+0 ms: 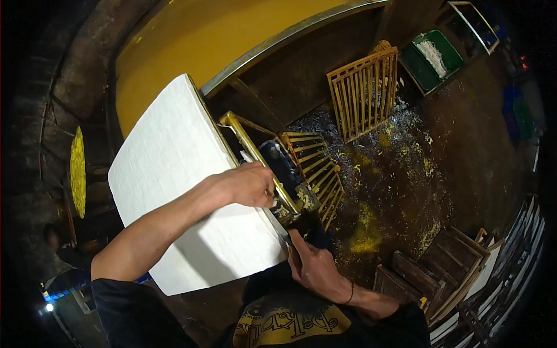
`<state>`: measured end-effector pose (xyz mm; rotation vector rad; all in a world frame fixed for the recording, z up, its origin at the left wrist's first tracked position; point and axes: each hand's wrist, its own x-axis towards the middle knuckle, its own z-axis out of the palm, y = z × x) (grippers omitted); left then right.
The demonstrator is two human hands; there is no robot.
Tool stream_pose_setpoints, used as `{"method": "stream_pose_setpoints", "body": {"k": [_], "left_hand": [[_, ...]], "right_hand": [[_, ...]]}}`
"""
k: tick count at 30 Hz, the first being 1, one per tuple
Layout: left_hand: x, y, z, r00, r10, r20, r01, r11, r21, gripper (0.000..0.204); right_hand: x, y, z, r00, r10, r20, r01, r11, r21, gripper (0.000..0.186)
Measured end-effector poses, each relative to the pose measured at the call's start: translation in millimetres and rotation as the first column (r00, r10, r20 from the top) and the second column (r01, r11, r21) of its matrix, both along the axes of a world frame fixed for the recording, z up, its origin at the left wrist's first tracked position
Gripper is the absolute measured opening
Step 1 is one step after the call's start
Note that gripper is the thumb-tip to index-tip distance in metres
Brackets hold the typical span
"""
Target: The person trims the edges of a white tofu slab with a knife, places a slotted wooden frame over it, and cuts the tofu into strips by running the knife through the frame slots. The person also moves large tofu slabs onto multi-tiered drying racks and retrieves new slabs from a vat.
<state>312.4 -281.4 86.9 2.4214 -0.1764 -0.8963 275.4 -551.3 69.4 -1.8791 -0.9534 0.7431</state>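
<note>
White board: the large white board, its face up, slants in front of the person's body, lower edge close to the dark shirt; a shadow lies across its lower part.
Left hand: the left hand reaches across the board, forearm over its face, and is at the right-hand edge, beside a yellowed frame. The fingers are curled down; from here I can't tell what they pinch, if anything.
Right hand: the right hand is at the board's lower right corner, a thin bracelet at the wrist. Its fingers are partly hidden, so I can't tell how tightly they close.
Yellow bench: the yellow bench with a metal rim stands beyond the board's upper edge.
Slatted racks: one wooden rack fans out just right of the frame; another slatted rack stands farther off.
Green bin: the green bin near the far rack holds whitish material.
Floor: pale scraps and yellow patches litter the dark floor.
Lower right: wooden boxes sit beside a stack of pale strips.
</note>
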Motion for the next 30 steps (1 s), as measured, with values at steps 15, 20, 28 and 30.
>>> {"method": "stream_pose_setpoints", "body": {"k": [15,20,28,30], "left_hand": [[-93.6,-22.4,104.5,0.938,0.278,-0.207,-0.340,0.854,-0.393,0.019],[-362.8,2.1,95.4,0.786,0.617,-0.049,-0.372,0.408,-0.834,0.027],[-642.8,-110.7,-98.6,-0.467,0.526,-0.711,-0.370,-0.846,-0.383,0.038],[-653.9,-102.1,-191.5,-0.304,0.546,-0.780,-0.288,-0.834,-0.471,0.033]], "right_hand": [[-4.7,-60.4,116.7,0.976,0.031,0.216,-0.072,0.980,0.186,0.033],[-106.7,-67.3,128.0,0.992,-0.027,0.125,-0.004,0.970,0.241,0.034],[-278.0,-34.7,89.7,0.995,0.061,-0.080,-0.055,0.996,0.075,0.034],[-307.6,-22.1,92.1,0.992,0.073,-0.107,-0.068,0.996,0.049,0.034]]}}
